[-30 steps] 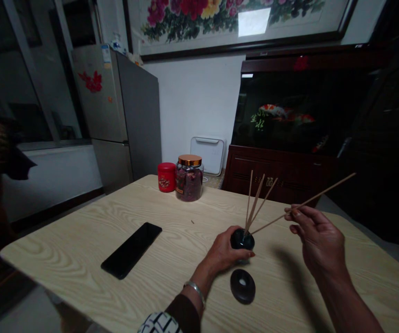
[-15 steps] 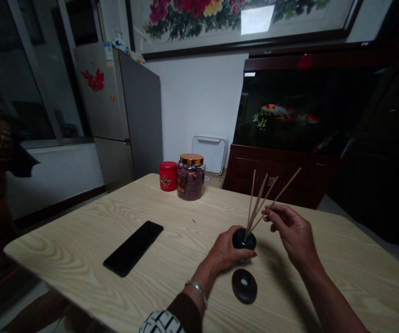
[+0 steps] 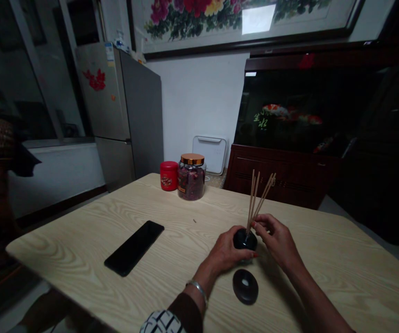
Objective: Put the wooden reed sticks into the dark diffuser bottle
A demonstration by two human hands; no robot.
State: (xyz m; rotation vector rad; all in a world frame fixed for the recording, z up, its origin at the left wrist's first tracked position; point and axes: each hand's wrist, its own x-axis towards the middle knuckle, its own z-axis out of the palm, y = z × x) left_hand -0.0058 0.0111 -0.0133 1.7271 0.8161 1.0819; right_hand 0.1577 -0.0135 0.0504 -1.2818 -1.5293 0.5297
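Note:
A small round black holder (image 3: 244, 239) stands on the light wooden table (image 3: 171, 259), with several thin wooden sticks (image 3: 258, 198) rising from its top. My left hand (image 3: 224, 253) is wrapped round the holder's left side, steadying it. My right hand (image 3: 278, 241) is just right of the holder, fingers pinched on the lower part of one stick close to the opening. A black ring-shaped lid (image 3: 245, 286) with a pale centre lies flat on the table in front of the holder.
A black phone (image 3: 134, 248) lies face down to the left. At the table's far edge stand a red tin (image 3: 169, 175) and a glass jar (image 3: 191, 177) with a copper lid. Behind are a fridge (image 3: 123, 111) and a fish tank (image 3: 300, 115).
My right hand has brought a stick in from the far right, swung it upright and lowered it into the holder among the others. My left hand has stayed on the holder.

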